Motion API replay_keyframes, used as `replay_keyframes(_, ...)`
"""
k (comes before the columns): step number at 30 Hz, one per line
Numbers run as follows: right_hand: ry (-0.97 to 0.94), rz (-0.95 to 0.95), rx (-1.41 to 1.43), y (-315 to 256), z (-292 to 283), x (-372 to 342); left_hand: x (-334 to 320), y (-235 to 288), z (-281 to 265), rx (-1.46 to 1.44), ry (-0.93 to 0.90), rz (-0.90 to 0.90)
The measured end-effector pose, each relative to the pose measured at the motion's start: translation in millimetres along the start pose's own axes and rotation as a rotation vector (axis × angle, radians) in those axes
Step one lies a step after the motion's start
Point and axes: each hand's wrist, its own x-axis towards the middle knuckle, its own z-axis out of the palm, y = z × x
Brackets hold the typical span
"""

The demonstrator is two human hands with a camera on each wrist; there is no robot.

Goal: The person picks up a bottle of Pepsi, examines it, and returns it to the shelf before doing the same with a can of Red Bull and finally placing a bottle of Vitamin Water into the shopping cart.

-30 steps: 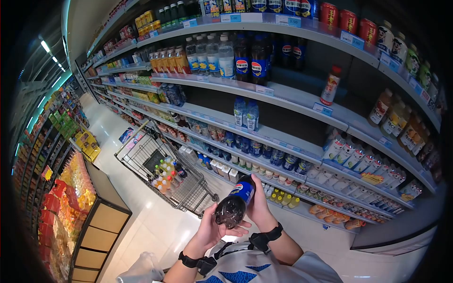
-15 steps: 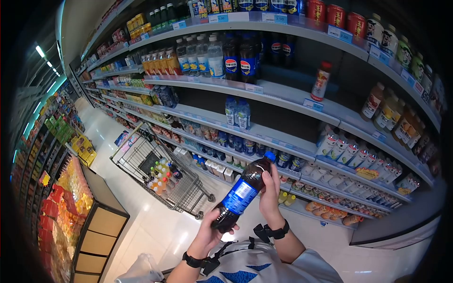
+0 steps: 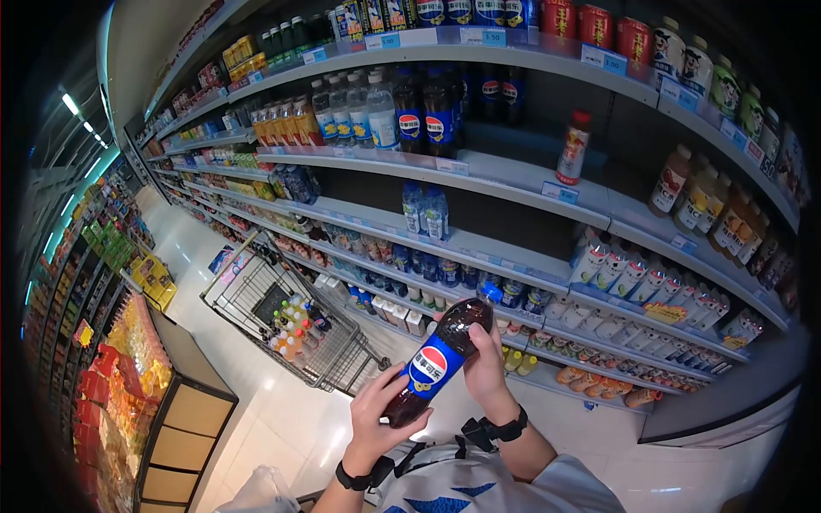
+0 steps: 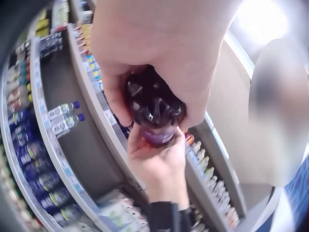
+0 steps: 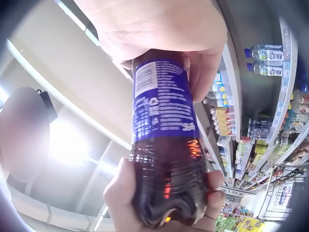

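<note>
A cola bottle [image 3: 428, 368] with a blue label and blue cap is held tilted in front of the body in the head view, cap end up and to the right. My left hand [image 3: 374, 419] grips it around the base. Near the shoulder, below the cap, my right hand [image 3: 486, 368] holds it with the thumb on the near side. The label's round logo faces up toward the head camera. In the right wrist view, the barcode side of the bottle [image 5: 166, 101] shows. Seen from the left wrist, the dark bottle base [image 4: 152, 104] sits between the left fingers.
Beyond the hands stand long drink shelves [image 3: 505, 175] with similar cola bottles [image 3: 438, 120] and a red-capped bottle [image 3: 575, 150]. A shopping cart [image 3: 342, 346] holding several bottles [image 3: 295, 329] is ahead on the left. Further left is a display of packaged goods [image 3: 141, 385].
The bottle swung from base toward the camera to lying lengthwise, then turned so its logo replaced the printed text side. The left hand shifted its hold at the base. The view moved slightly.
</note>
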Motion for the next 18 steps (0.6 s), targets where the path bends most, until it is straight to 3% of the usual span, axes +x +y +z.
replay_keyframes(1,-0.014,0.041,0.029,0.3,-2.1,-1.0,0.1,-4.5,-3.6,-0.002,0.0,0.003)
replay_keyframes(3,-0.023,0.079,0.057,-0.1,-2.5,-1.5,-2.5,-18.1,-11.3,0.324,-0.024,0.29)
replay_keyframes(4,-0.05,0.092,0.066,-2.3,-0.6,-2.2,-2.1,-25.1,-9.9,0.36,0.062,0.326)
replay_keyframes(9,-0.135,0.112,0.009,1.6,5.6,-0.6,-0.5,-49.4,-27.3,0.411,0.075,0.414)
replay_keyframes(12,-0.163,0.076,-0.023,13.2,11.3,3.9,7.0,-52.7,-34.0,0.088,-0.025,0.11)
replay_keyframes(15,-0.238,0.045,0.032,28.1,21.1,10.5,-1.8,-70.5,-31.0,-0.554,-0.006,-0.398)
replay_keyframes(18,-0.296,0.012,-0.026,43.0,44.1,15.3,-0.3,-103.0,-33.9,-1.081,-0.057,-0.6)
